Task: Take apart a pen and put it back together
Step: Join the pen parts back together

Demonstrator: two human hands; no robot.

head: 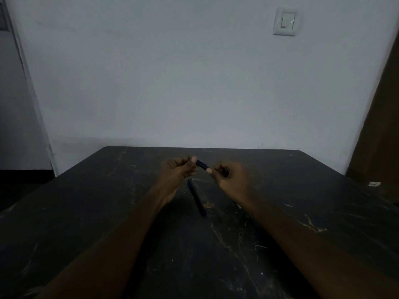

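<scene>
A short dark pen section (202,164) is held aloft, tilted toward four o'clock; the longer dark barrel (197,197) is laid at its six o'clock.

The picture is dim, with a cold blue-grey cast and no clear light source; the wall (194,83) is the brightest surface, evenly lit, darkening toward the left edge; a faint glint sits on the light switch (284,22) at far right; the table (86,212) is near black, only its pale scratches showing; a soft shadow band lies on the wall just above its far edge; the left hand (177,170) and right hand (230,176) are soft and low in contrast; the pen piece (202,165) they pinch almost merges with the tabletop; the pen barrel (196,197) lying nearer is smeared; wide-angle distortion bows the door frame (28,83) at left and the brown door (384,126) at right.
</scene>
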